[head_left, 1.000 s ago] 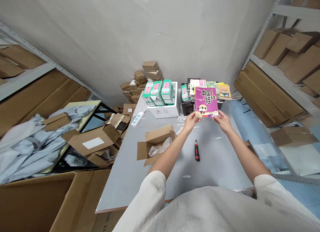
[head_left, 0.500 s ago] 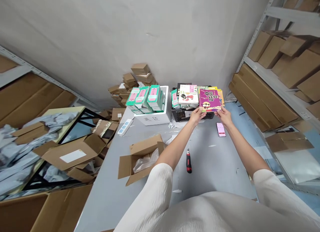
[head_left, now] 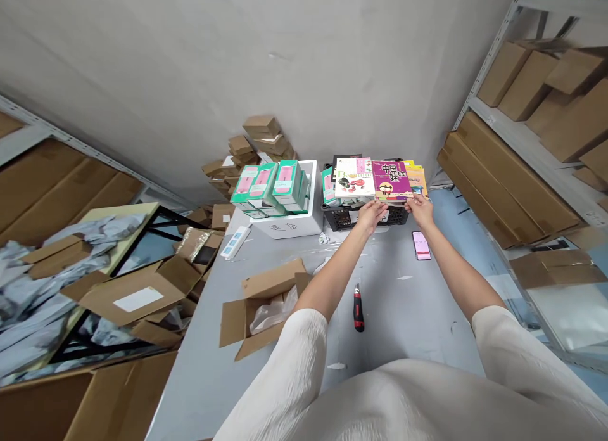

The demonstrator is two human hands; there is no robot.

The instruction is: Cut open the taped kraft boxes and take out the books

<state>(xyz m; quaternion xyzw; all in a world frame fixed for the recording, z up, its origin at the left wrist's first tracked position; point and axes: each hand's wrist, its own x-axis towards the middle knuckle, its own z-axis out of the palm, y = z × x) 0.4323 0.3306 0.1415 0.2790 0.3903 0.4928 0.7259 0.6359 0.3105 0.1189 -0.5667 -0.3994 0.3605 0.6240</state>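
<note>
A purple book with large Chinese characters on its cover lies over the right part of a black plastic crate. My left hand pinches its lower left corner, and my right hand grips the lower right corner. Left of it, a white book with red fruit on the cover rests on top of the crate's contents. A yellow-orange book shows behind the purple one on the right. What lies under the purple book is hidden.
A white foam box holds several green-and-pink boxes. On the grey table are a red-black utility knife, a phone, a power strip and an open carton. Shelves with cartons stand at right.
The purple book has shifted slightly left and back within the crate area, up against the white book. Both hands have moved with it and keep their hold. The view has turned slightly.
</note>
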